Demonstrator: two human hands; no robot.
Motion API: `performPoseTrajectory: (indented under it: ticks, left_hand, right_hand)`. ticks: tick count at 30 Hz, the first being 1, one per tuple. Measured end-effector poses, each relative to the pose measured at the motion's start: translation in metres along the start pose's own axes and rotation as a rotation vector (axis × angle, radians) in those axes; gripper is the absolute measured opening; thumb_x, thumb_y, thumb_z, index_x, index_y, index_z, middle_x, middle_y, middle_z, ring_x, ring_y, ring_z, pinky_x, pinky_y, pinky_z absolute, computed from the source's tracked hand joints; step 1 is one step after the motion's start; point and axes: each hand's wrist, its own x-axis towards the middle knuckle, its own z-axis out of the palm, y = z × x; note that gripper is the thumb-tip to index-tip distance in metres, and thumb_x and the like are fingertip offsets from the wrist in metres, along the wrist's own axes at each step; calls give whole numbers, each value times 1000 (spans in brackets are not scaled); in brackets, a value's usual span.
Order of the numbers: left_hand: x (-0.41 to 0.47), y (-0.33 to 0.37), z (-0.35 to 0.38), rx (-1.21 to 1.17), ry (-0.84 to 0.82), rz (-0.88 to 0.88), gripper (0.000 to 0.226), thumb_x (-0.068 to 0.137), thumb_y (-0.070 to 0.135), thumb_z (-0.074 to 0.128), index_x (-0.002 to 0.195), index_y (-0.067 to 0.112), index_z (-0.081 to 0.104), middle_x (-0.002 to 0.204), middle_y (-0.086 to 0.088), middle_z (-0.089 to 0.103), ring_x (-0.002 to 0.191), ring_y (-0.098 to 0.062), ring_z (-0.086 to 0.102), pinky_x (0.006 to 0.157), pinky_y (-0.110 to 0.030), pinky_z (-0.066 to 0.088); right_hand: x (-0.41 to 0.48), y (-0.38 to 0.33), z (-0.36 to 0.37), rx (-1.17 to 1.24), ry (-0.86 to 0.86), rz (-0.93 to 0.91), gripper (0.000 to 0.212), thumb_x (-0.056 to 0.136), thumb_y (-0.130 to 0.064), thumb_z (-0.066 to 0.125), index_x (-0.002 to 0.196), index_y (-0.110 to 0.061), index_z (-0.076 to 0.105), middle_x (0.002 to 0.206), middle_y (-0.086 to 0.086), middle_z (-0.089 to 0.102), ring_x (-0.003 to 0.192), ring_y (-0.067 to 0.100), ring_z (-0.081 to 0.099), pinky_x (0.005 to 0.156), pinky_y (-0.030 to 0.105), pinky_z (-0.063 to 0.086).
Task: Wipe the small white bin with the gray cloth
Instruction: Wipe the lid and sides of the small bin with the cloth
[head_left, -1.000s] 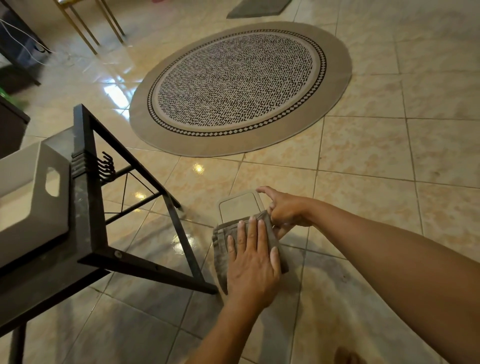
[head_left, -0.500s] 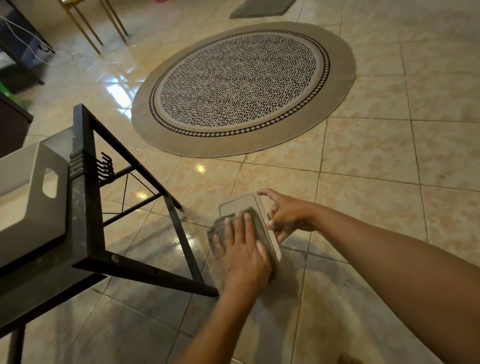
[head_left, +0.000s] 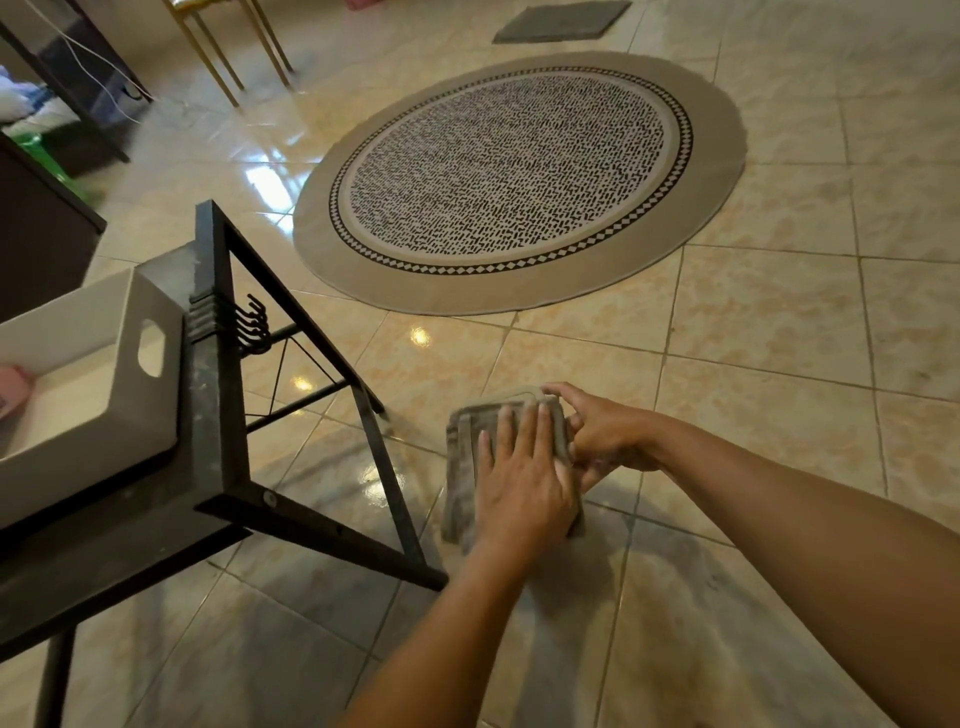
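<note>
The small white bin (head_left: 521, 393) stands on the tiled floor, low in the middle of the view. Only a strip of its far top edge shows. The gray cloth (head_left: 461, 452) is draped over its top and hangs down its near side. My left hand (head_left: 522, 480) lies flat on the cloth with the fingers stretched out, pressing it against the bin. My right hand (head_left: 605, 436) grips the bin's right side, thumb on the top corner.
A black metal table (head_left: 215, 374) stands close on the left, one slanted leg ending just left of the bin. A white tray with a cut-out handle (head_left: 124, 374) sits on it. A round patterned rug (head_left: 519, 182) lies beyond, with a gray mat (head_left: 561, 21) and gold chair legs (head_left: 228, 57) farther back.
My left hand has slid the cloth up the bin, from its near side onto the top. The lid that showed before is now covered. My right hand keeps its grip.
</note>
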Motion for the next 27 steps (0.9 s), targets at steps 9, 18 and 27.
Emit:
performPoseTrajectory:
  ticks: [9, 18, 27]
  left_hand:
    - [-39, -8, 6, -71, 18, -209, 69, 92, 46, -3, 151, 17, -24, 159, -4, -32, 143, -24, -35, 119, -49, -16]
    - [-18, -8, 6, -98, 39, -273, 68, 87, 46, -9, 147, 18, -27, 162, -7, -26, 144, -26, -31, 120, -51, -12]
    - [-37, 9, 14, -48, 123, -125, 66, 94, 42, 10, 154, 18, -7, 162, -2, -13, 150, -24, -16, 120, -53, -6]
  right_hand:
    - [0, -3, 3, 17, 17, 4, 92, 89, 16, 52, 154, -39, 17, 85, 9, 53, 67, 20, 65, 73, 53, 62]
    - [-5, -3, 4, 3, 31, 6, 94, 89, 16, 52, 153, -42, 16, 86, 10, 52, 68, 22, 62, 78, 57, 60]
    - [-11, 8, 0, 85, 130, 35, 100, 89, 14, 57, 151, -47, 7, 103, 17, 56, 77, 27, 69, 75, 52, 62]
